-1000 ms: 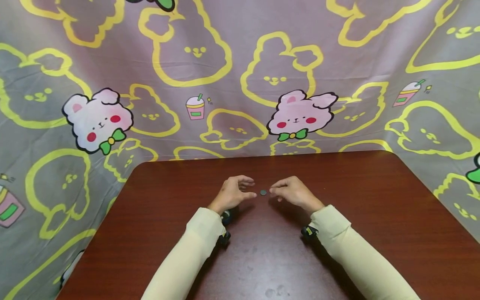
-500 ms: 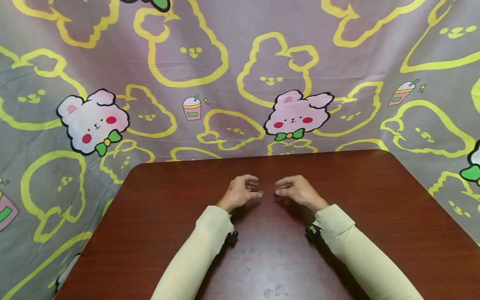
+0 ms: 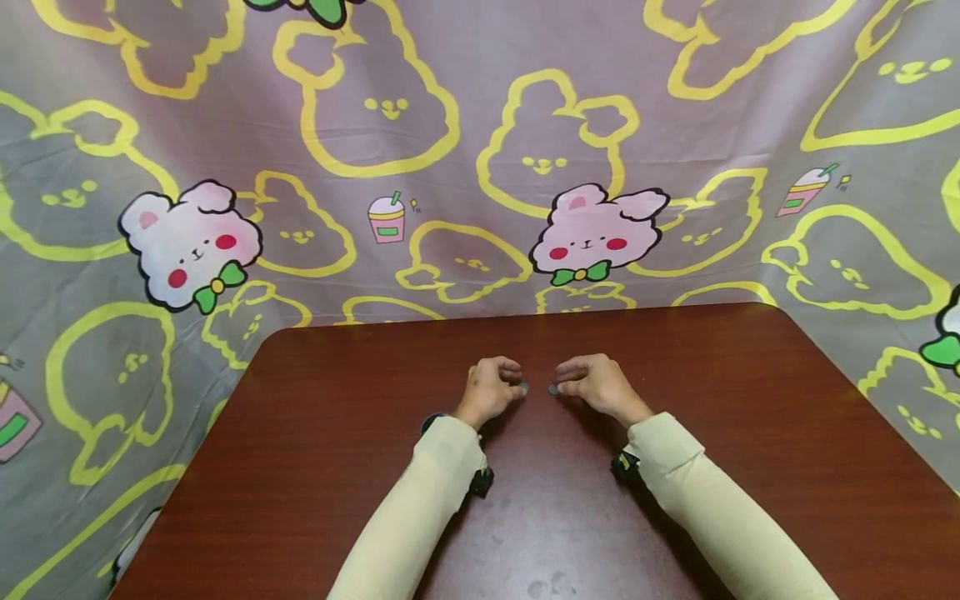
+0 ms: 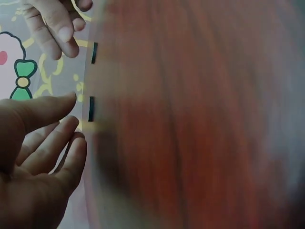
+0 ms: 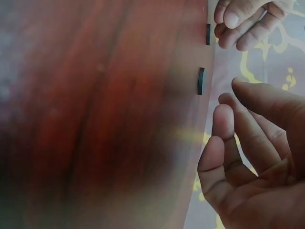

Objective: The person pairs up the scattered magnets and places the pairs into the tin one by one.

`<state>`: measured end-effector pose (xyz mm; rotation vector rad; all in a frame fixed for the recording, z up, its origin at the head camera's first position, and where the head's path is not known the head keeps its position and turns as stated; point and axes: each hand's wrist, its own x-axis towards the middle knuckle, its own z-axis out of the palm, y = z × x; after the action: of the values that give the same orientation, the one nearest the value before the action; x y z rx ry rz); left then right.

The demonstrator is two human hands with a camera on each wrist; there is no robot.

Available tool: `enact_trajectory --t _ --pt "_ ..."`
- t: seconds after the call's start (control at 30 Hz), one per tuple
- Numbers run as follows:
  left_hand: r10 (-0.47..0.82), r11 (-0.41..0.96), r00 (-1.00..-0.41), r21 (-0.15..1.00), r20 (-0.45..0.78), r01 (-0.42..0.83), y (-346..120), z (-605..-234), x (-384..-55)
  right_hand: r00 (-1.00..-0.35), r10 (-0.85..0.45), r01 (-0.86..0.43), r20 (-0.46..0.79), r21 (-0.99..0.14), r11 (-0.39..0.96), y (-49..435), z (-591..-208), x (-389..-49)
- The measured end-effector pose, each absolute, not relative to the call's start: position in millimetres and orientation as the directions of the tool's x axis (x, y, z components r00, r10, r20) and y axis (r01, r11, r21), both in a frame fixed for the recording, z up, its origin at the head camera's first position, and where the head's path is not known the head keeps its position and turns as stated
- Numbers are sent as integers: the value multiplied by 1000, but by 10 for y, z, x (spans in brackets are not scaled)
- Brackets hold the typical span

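Two small dark discs lie flat and a little apart on the brown table. The left disc (image 3: pixel 524 387) is right at the thumb tip of my left hand (image 3: pixel 492 388), whose fingers are loosely bent with nothing between them. By the thumb of my right hand (image 3: pixel 600 385) is the right disc (image 3: pixel 553 389); these fingers are also loosely bent and hold nothing. From the left wrist view, the near disc (image 4: pixel 91 109) appears edge-on just past the left thumb. In the right wrist view, the near disc (image 5: pixel 201 81) stands off from the right fingertips.
The wooden table (image 3: pixel 337 467) has rounded far corners. Behind it hangs a cloth (image 3: pixel 450 192) printed with bunnies and cups. A dark, blue-rimmed round thing (image 3: pixel 431 422) shows beside the left cuff. A small black device (image 3: pixel 624 465) is at the right wrist.
My left hand has moved right, up to the left disc. My right hand has shifted slightly right, and the right disc, hidden one second ago, now shows beside it.
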<state>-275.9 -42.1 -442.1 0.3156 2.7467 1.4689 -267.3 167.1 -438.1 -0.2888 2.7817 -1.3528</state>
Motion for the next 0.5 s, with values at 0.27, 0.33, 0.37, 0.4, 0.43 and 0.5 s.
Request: enact_trajectory --t 0.27,0.33,0.37,0.4,0.43,0.5 --pt "153 527 -984 835 91 159 -407 -4470 -2780 -981 -185 -160 56 -774 612 1674 -4459 -2718" --pt "149 526 -985 836 91 157 -405 -4490 -2783 -981 -184 -167 66 -772 614 1668 -4489 -2722" --pt "147 524 -985 837 92 156 -402 -4500 -2785 -981 -182 -171 73 -769 616 1664 -4502 -2724" --pt "145 520 -985 840 91 154 -401 -4510 -2786 -981 -175 -172 79 -763 623 1659 -4509 -2724" --pt "143 519 -986 842 89 151 -400 -4518 -2787 -983 -167 -170 82 -760 628 1654 -4516 -2724" --pt "137 514 -987 846 86 144 -399 -4533 -2793 -982 -166 -180 95 -749 638 1645 -4528 -2726"
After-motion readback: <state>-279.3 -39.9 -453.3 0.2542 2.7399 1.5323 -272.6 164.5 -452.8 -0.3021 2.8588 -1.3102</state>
